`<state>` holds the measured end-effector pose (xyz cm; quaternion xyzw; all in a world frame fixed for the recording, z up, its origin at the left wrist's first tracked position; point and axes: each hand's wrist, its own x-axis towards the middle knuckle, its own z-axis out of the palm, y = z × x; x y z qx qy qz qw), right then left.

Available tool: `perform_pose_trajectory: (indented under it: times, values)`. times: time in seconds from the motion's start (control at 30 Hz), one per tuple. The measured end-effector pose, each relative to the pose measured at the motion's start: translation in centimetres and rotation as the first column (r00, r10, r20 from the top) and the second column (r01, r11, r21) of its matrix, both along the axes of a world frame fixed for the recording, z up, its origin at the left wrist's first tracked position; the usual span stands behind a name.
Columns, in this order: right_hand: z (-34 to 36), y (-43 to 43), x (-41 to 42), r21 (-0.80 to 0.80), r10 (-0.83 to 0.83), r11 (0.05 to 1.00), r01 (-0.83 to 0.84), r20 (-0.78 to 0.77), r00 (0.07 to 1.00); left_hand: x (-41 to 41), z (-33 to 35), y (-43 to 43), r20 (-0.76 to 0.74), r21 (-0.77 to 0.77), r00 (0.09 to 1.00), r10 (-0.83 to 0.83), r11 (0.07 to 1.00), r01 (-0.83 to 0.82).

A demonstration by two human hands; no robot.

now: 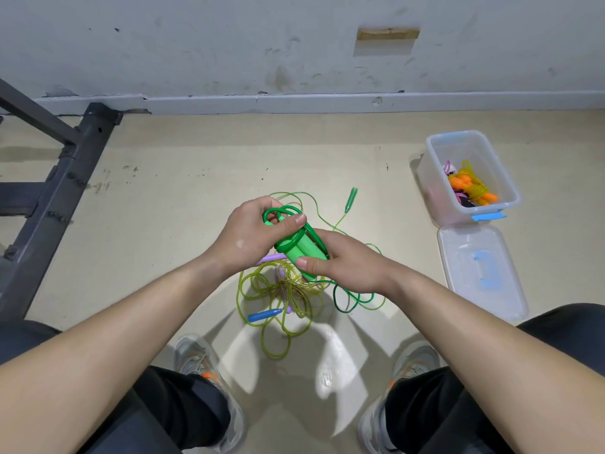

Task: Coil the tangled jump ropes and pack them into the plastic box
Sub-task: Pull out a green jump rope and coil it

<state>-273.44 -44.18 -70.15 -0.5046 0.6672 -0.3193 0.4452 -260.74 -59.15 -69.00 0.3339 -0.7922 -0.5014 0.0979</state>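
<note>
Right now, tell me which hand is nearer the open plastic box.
Right. The right hand grips the green jump rope by its handles, with the plastic box off to its right; the left hand pinches the same rope farther left.

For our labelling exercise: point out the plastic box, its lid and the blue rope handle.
plastic box (pixel 434 190), head view, left wall.
lid (pixel 466 294), head view, flat top panel.
blue rope handle (pixel 264 315), head view, middle of grip.

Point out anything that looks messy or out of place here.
A tangle of yellow-green ropes lies knotted on the floor, with a blue handle and a green handle sticking out loose. The green jump rope gripped by the left hand and right hand trails an uncoiled tail. The lid lies off beside the plastic box.
</note>
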Motion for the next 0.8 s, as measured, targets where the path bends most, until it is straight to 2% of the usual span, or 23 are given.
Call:
perform_pose_trajectory:
  times: [0.1,0.2,0.27,0.3,0.4,0.5,0.6,0.7,0.8]
  values:
    - [0.0,0.3,0.1,0.038,-0.017,0.999,0.018,-0.008,1.000,0.1,0.4,-0.4,0.058,0.042,0.994,-0.089,0.995,0.087]
    - [0.1,0.4,0.2,0.032,-0.027,0.999,0.030,-0.081,0.996,0.2,0.4,-0.3,0.054,0.013,0.996,-0.077,0.997,0.076]
    - [0.3,0.2,-0.6,-0.036,-0.135,0.991,0.131,-0.188,0.973,0.3,0.4,-0.4,0.052,0.014,0.996,-0.068,0.998,0.067]
    - [0.6,0.1,-1.1,-0.079,-0.213,0.976,0.202,-0.167,0.963,0.4,0.4,-0.5,0.053,0.022,0.996,-0.069,0.997,0.068]
    - [1.5,-0.1,-2.9,-0.111,-0.338,0.926,0.360,0.177,0.924,0.5,0.7,-0.4,-0.008,0.156,0.998,-0.062,0.986,0.063]
    - [1.3,0.0,-4.2,-0.044,-0.420,0.877,0.479,0.413,0.808,0.2,1.2,0.0,-0.120,0.323,0.992,-0.042,0.943,0.079]
    - [0.9,0.3,-5.1,-0.023,-0.441,0.854,0.520,0.497,0.747,0.0,1.6,0.7,-0.181,0.421,0.980,-0.079,0.895,0.150]
    - [0.9,0.2,-5.3,-0.004,-0.494,0.817,0.577,0.509,0.705,-0.3,2.0,1.0,-0.213,0.464,0.971,-0.103,0.865,0.194]
    - [0.0,-0.4,-4.3,0.048,-0.576,0.751,0.659,0.535,0.618,-0.6,2.0,1.1,-0.235,0.514,0.972,-0.001,0.849,0.125]
